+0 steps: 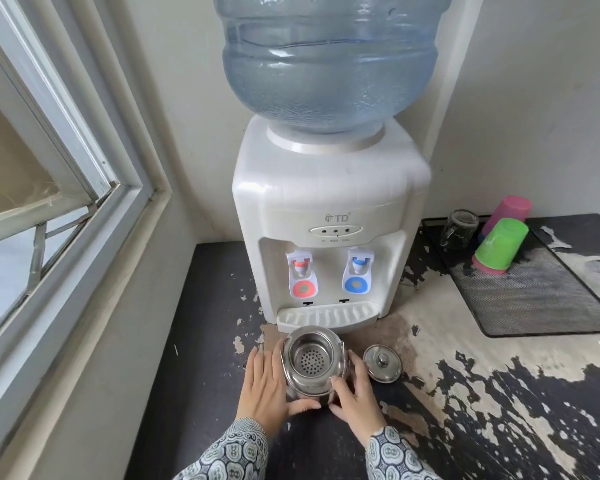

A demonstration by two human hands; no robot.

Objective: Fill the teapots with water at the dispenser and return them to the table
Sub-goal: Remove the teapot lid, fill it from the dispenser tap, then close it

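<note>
A small steel teapot (312, 362) stands open on the worn black counter (208, 341), just in front of the dispenser's drip tray (326, 315). Its perforated strainer insert shows inside. My left hand (267, 386) cups its left side and my right hand (355, 393) cups its right side, thumbs meeting at the front. The teapot's steel lid (382, 362) lies on the counter right beside it. The white water dispenser (329, 216) has a red tap (302, 268) on the left and a blue tap (358, 266) on the right, under a large blue bottle (329, 60).
A black mesh tray (534, 299) at the right holds an upturned glass (459, 228), a green cup (499, 245) and a pink cup (508, 211). A window frame (84, 188) and wall close the left side. The counter's paint is peeling at the right.
</note>
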